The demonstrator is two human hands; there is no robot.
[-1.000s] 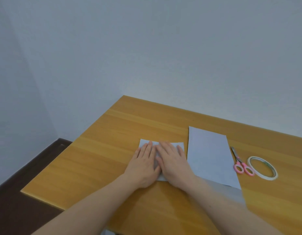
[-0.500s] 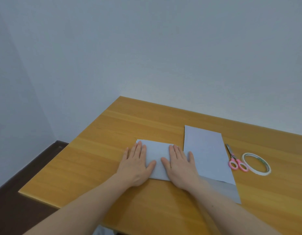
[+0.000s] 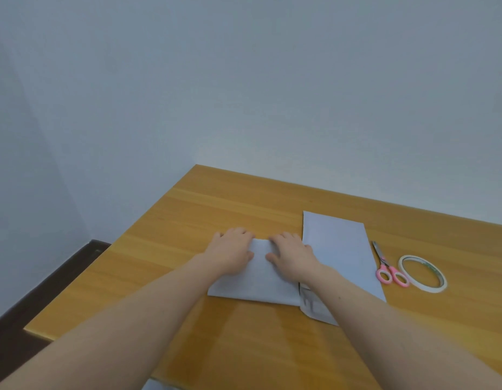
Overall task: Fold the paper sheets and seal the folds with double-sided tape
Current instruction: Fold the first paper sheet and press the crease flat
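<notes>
Head view. I see my left hand [image 3: 230,253] and right hand [image 3: 290,253] side by side on the far edge of the folded paper sheet [image 3: 255,280], which lies flat on the wooden table [image 3: 187,220]. Both hands' fingers curl over that far edge, gripping it. Just right of it lies a second, longer paper sheet [image 3: 339,249]. Further right lie pink-handled scissors [image 3: 389,267], and beside them the double-sided tape roll [image 3: 422,273].

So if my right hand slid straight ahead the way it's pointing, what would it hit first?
Probably nothing: past the folded paper under the right hand, only bare table shows, then the wall.
</notes>
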